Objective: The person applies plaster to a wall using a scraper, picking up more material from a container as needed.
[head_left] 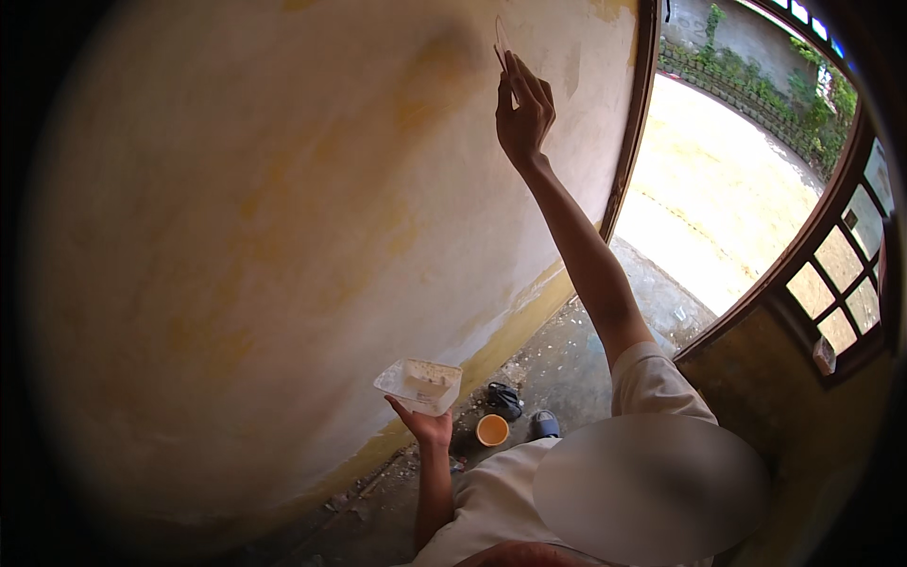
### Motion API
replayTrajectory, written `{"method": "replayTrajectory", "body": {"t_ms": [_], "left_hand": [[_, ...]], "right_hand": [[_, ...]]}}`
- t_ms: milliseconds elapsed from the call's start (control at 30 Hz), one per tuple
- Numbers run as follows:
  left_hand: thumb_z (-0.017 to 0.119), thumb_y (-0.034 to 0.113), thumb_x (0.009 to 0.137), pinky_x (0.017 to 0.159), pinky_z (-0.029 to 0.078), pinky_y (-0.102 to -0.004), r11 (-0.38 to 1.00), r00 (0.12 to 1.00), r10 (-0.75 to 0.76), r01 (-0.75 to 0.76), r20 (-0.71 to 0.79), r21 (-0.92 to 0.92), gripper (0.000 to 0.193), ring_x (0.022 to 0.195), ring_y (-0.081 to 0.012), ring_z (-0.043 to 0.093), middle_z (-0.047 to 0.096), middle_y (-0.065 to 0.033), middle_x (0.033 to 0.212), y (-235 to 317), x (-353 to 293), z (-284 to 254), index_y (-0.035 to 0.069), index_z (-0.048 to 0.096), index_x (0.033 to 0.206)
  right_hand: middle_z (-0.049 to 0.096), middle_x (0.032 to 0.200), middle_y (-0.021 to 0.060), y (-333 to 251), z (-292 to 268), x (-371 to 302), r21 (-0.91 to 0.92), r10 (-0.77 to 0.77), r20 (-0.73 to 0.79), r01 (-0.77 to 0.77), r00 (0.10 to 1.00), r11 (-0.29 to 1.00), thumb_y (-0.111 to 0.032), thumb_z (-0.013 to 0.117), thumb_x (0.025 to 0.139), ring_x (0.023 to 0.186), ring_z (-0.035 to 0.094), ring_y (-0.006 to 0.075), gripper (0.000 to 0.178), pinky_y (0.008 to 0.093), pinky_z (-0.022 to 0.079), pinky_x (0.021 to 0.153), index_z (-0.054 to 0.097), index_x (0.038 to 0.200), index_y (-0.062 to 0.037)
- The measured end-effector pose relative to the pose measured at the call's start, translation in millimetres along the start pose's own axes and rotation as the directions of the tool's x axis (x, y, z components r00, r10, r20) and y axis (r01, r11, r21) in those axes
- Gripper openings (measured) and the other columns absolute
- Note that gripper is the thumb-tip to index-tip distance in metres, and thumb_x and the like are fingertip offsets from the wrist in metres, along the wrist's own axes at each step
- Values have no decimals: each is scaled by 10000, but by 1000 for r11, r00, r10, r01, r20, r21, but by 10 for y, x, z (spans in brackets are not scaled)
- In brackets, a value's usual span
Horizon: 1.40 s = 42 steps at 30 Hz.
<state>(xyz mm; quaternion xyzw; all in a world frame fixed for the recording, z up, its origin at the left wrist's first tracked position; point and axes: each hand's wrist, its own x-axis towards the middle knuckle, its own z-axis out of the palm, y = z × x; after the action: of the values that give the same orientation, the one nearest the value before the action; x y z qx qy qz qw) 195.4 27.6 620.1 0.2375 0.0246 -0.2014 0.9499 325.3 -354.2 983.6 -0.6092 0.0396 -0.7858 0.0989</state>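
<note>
My right hand [525, 113] is raised high against the pale, patchy wall [283, 236], its fingers closed around a thin flat scraper [502, 42]. Seen nearly edge-on, the scraper is at the wall surface; whether its edge touches cannot be made out. Lower down, my left hand [430, 425] supports a translucent rectangular plastic tub [420, 386] from below and at its side. Whitish residue coats the inside of the tub, and a small light piece seems to lie in it. The tub is close to the wall, tilted a little.
On the grey, speckled floor [557, 369] stand an orange-yellow bucket [492, 430], a black shoe [504, 401] and a blue slipper [544, 423]. Debris lies along the wall's foot. To the right is an open doorway with a dark wooden frame [639, 123] and a paned shutter [836, 283].
</note>
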Motion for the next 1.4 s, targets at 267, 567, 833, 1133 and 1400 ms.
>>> {"method": "replayTrajectory", "body": {"t_ms": [267,567,833,1133,1400], "left_hand": [[442,806,900,1145,336,-563,999,999,18,-17,-41,35,873,1440,-300,366,352,-44,1594,-165,152,134,254,327,1566],[434,800,909,1109,390,-547,1000,999,18,-18,-29,21,862,1423,-291,394,377,-39,1579,-237,139,176,255,322,1567],[443,793,911,1137,351,-552,1000,998,-8,9,-58,22,846,1429,-287,384,388,-34,1567,-233,104,331,265,329,1563],[356,755,968,1174,314,-541,990,983,119,-108,-138,90,807,1432,-288,385,384,-39,1569,19,-33,550,217,315,1568],[294,811,942,1128,423,-472,963,989,-12,52,-150,266,933,1363,-280,492,455,-124,1507,41,-230,594,94,337,1538]], "right_hand": [[718,1188,50,-542,-300,-966,334,-344,357,225,869,915,-21,767,793,819,688,211,474,324,595,708,717,1251,-131],[722,956,114,355,80,-88,143,421,56,-425,905,894,-95,608,970,858,669,283,258,405,553,723,704,1200,-28],[678,1097,51,-1309,-130,-1111,502,-466,220,310,857,807,-75,749,801,972,636,212,501,350,567,728,654,1292,-85],[655,806,84,-1491,-1566,-1893,109,325,887,-832,328,544,-87,643,973,708,549,74,186,265,464,611,633,1109,39],[706,833,161,-1627,-2187,-2449,-8,201,960,-704,193,710,-81,664,917,655,652,200,193,316,522,638,663,1080,22]]}}
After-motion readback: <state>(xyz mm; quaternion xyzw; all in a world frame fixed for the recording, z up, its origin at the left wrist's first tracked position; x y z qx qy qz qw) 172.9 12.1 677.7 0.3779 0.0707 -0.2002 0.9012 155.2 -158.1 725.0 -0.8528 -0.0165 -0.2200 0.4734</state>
